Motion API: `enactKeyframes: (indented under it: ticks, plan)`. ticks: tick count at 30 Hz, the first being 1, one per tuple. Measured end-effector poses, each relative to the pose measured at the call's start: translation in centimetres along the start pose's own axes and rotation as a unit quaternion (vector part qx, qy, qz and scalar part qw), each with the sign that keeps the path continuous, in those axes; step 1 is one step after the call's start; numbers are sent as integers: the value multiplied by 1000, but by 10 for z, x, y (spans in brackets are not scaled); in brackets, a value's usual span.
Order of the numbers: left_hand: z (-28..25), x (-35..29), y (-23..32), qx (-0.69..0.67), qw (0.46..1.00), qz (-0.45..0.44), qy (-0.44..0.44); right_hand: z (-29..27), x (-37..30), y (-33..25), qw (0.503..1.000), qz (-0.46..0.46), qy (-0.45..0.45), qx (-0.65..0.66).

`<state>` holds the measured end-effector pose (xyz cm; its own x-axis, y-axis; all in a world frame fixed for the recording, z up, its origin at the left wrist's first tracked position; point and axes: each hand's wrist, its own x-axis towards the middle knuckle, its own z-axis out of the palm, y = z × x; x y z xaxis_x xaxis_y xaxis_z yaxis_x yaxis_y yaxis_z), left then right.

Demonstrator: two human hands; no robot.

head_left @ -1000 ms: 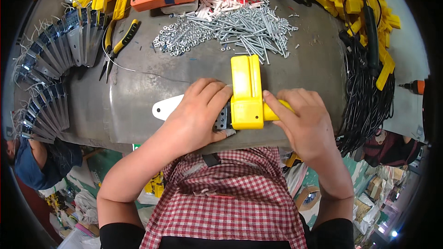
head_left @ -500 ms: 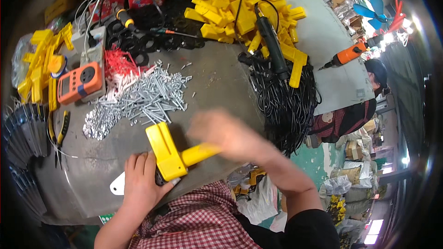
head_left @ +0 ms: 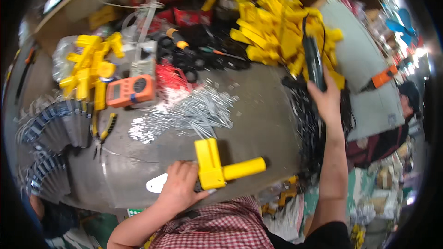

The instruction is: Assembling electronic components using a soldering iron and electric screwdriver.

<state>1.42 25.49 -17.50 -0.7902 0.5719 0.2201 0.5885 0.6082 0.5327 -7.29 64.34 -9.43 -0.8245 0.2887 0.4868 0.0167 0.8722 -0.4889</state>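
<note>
Yellow plastic handle point(head_left: 210, 163), a block with a round grip point(head_left: 244, 168) sticking out toward three o'clock, lies near the front edge of the grey bench point(head_left: 263, 106), at about six o'clock from its middle. Its block points toward twelve. At its nine o'clock side a pale plate point(head_left: 156, 184) comes out from under the left hand point(head_left: 179, 188), its rounded end toward eight. That hand is mostly closed over the plate, fingers curled along the far side and thumb at the near side, just beneath the yellow block. The right hand point(head_left: 326, 101) is at two o'clock, half open, with thumb and fingers on either side of the lower end of a dark cylindrical tool point(head_left: 313, 60); blur means I cannot tell whether the grip has closed. A heap of yellow parts point(head_left: 272, 27) lies at one o'clock, close by the tool, and black cables point(head_left: 309, 129) hang at three. Loose screws point(head_left: 203, 110) are spread around the bench's middle, red sleeves point(head_left: 171, 77) at eleven, an orange meter point(head_left: 131, 91) at ten, yellow-and-black pliers point(head_left: 108, 127) at nine.
</note>
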Motion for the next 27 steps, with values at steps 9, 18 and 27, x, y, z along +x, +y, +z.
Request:
enactKeyframes:
  ticks: [9, 18, 27]
  plan:
    - [2, -8, -7, 20, 998, 49, 29, 61, -9, -68, 943, -154, -64, -289]
    - [-8, -7, -2, 15, 999, 46, 17, 207, 195, -268, 940, -332, 79, -12]
    - [-7, -9, -6, -7, 999, 30, 19, 241, 222, -300, 949, -281, 119, 74]
